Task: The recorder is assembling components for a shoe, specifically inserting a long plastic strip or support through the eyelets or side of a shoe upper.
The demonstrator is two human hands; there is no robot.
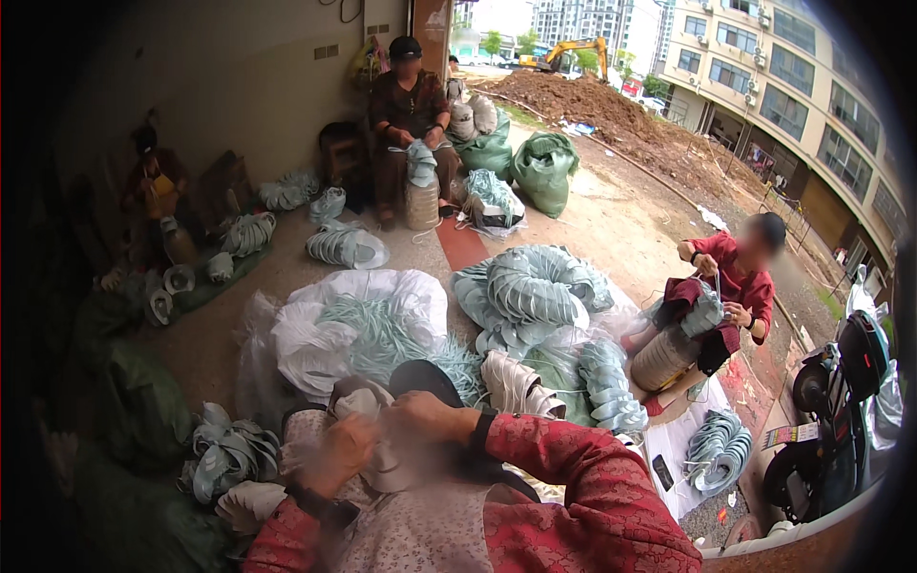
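Observation:
In front of my chest, my left hand [346, 451] and my right hand [428, 418] are close together, fingers closed on a pale beige curved fabric piece [385, 470]. The fingertips are blurred, so any thread or small tool between them cannot be made out. Just beyond my hands shows a dark rounded thing [425, 378]. A white sack [411, 294], spread wide beneath a heap of light-blue strips [374, 334], lies past it. Nested cream curved pieces [521, 385] are to the right of my right hand, and light-blue-grey ones [229, 454] to the left of my left hand.
Large coils of light-blue pieces [540, 289] lie ahead. At right a seated person [750, 272] works over a beige cylinder [664, 358]; another person [409, 105] sits at the back. A phone [662, 471] lies near a scooter [841, 411]. Green sacks [544, 172] stand behind.

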